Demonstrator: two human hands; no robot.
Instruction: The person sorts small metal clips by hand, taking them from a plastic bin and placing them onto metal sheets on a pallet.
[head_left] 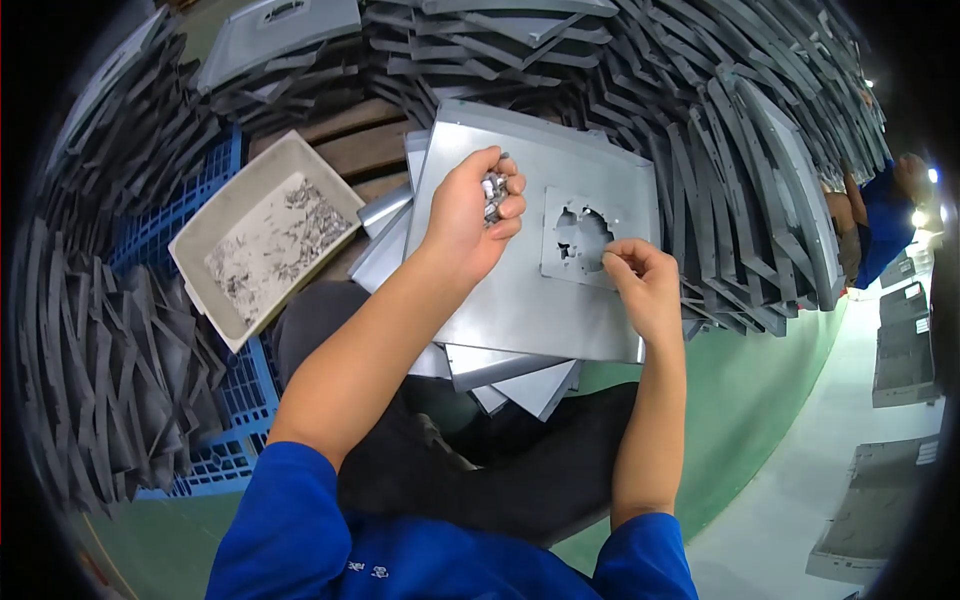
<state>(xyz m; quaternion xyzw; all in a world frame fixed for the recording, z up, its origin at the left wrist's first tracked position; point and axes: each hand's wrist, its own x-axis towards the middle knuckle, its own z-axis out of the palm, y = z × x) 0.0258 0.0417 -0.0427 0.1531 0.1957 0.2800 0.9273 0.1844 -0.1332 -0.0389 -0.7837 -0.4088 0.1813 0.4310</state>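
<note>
My left hand (470, 215) is curled palm-up around a handful of small shiny metal pieces (493, 195), above a flat silver sheet-metal panel (500, 310). On the panel's right half is a squarish plate area (570, 198) with irregular cut-outs. My right hand (648, 290) is at that area's right edge, thumb and forefinger pinched together. Whatever lies between those fingertips is too small to make out. The panel has bent-up edges and rests on more silver panels (500, 365), set at differing angles in front of my legs.
To the left, a beige plastic bin (190, 250) holds small metal scraps (320, 220). Stacked grey metal panels stand at left (110, 370), behind and right (750, 210). A blue pallet (235, 385) and wooden slats (350, 120) lie beneath. Another person (882, 225) is at far right.
</note>
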